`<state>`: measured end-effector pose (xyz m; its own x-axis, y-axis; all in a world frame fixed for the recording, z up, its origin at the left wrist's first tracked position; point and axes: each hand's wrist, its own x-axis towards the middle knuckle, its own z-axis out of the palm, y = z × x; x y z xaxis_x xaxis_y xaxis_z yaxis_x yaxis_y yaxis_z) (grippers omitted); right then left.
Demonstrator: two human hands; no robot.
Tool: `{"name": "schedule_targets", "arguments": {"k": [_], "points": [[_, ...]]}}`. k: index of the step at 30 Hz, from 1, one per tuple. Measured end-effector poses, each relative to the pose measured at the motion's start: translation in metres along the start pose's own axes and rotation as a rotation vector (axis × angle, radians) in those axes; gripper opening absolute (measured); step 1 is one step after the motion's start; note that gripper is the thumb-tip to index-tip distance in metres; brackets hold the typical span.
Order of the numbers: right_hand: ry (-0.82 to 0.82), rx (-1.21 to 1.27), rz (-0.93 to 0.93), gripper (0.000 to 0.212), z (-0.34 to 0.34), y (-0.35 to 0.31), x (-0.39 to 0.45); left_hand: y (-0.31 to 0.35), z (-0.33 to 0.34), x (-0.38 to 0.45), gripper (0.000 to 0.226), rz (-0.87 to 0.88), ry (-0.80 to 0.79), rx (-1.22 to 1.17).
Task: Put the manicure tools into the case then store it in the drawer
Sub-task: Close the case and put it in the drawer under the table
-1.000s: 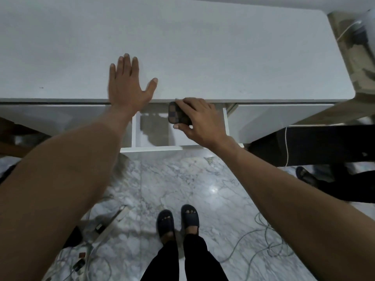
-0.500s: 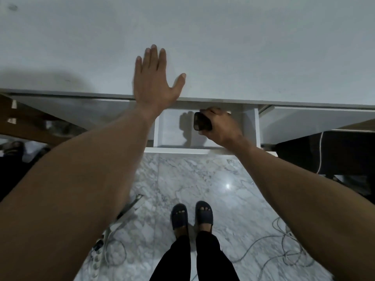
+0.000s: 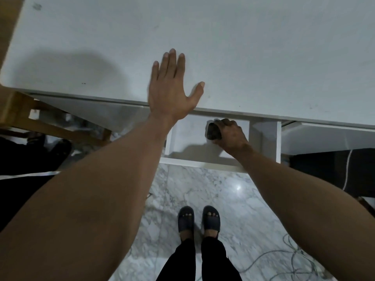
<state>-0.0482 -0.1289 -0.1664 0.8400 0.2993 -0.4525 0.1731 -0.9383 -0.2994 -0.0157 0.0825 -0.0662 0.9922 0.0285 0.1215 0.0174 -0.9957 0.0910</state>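
A view looking straight down from a person's head at a white table (image 3: 243, 47) with an open drawer (image 3: 188, 138) pulled out below its front edge. The drawer is the landmark here.

The right hand (image 3: 231, 134) reaches down into the drawer, toward its back right part, just under the table's edge. Its grip is clamped on a small dark manicure case (image 3: 213, 131), fingers curled over the top and the thumb side partly hidden. The case sits low inside the drawer; whether it already touches the drawer floor cannot be told.

The left hand (image 3: 172, 88) lies flat on the table just above the drawer's left corner, fingers straight and spread, holding nothing.

Below the drawer, a marble floor (image 3: 223, 199) shows, with two dark slippers (image 3: 198, 222) and loose cables (image 3: 294, 258) to the drawer's lower right.

The case looks small, light and fairly stiff, probably a smooth zipped pouch that one hand covers easily. Holding it across its short sides, as now, seems secure. It is unlikely to be fragile, though metal tools inside could rattle if dropped, so setting it down flat seems wise.
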Motion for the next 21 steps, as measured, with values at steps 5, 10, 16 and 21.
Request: {"name": "schedule_targets", "arguments": {"k": [5,10,16,21], "points": [[0.009,0.036,0.000,0.073,-0.009,0.000,-0.004,-0.001,0.000,0.000,0.087,0.003,-0.014,-0.009],[0.120,0.117,0.016,0.065,-0.035,0.002,-0.030,-0.003,0.001,-0.001,0.089,0.017,0.004,-0.042],[0.358,0.082,0.016,0.053,-0.067,0.010,-0.099,-0.001,-0.010,-0.002,0.086,0.025,-0.124,-0.127],[0.440,0.022,0.041,0.051,-0.073,0.008,-0.153,0.003,-0.022,-0.052,0.077,0.055,-0.172,-0.255]]}}
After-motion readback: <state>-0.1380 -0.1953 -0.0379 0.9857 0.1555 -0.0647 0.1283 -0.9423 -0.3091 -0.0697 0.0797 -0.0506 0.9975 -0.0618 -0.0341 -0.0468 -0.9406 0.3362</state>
